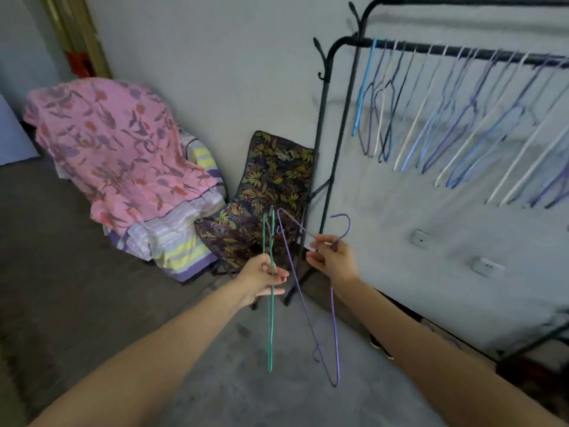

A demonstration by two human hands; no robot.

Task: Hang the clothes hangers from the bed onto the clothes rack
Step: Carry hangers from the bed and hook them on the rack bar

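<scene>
A purple hanger (311, 303) hangs from the right hand (334, 260), whose fingers pinch it just below the hook. Just beside it, a green hanger (271, 318) is gripped upright in the left hand (264, 277). The black clothes rack (326, 124) stands near on the right, its rail lined with hangers (455, 118). Below lies a grey concrete floor (231, 380); a pink flowered cloth (117, 143) and leaf-patterned cushion (271, 186) sit against the wall.
</scene>
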